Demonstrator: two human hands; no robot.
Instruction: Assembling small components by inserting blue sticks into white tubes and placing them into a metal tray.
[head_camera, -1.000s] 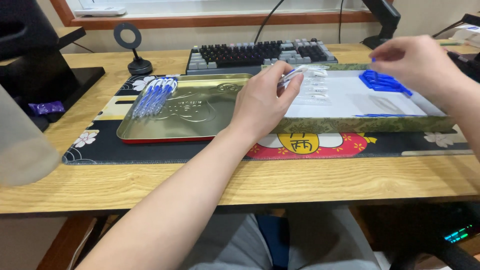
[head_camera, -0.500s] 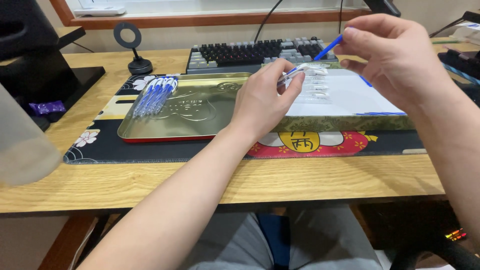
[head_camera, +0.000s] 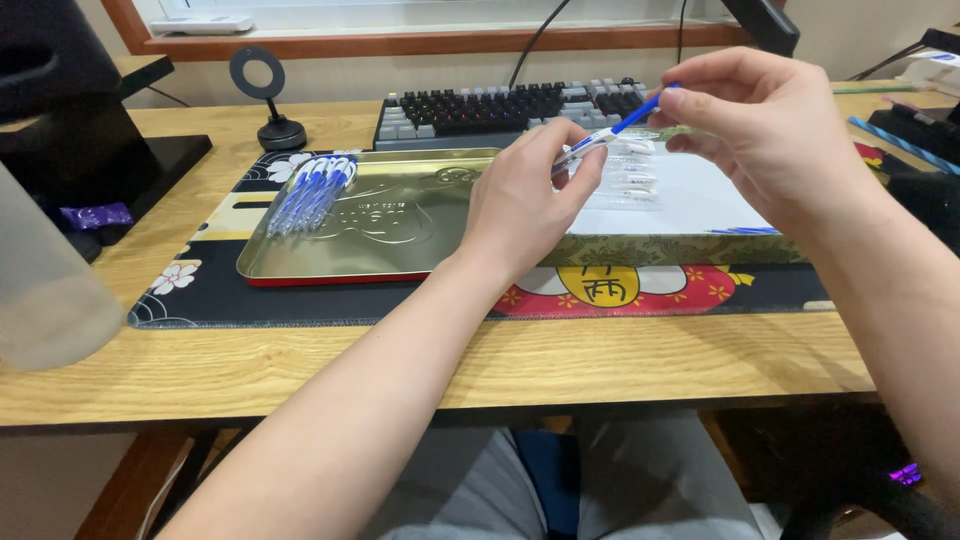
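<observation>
Blue pen (head_camera: 612, 134) pinched between raised left hand (head_camera: 525, 200) and right hand (head_camera: 765, 130).

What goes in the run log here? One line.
left hand: holds clear pen barrel | right hand: holds blue refill at barrel | gold tray: finished pens

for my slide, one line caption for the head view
Left hand holds a clear pen barrel; right hand feeds in a blue refill.

Soft, even indoor light falls from above, bright enough throughout. The gold tray (head_camera: 400, 215) shows a mild sheen, no harsh glare. Faint shadows lie under the forearms on the desk's (head_camera: 620, 360) near edge. The centre is sharp; the pale object at the left edge is blurred.
</observation>
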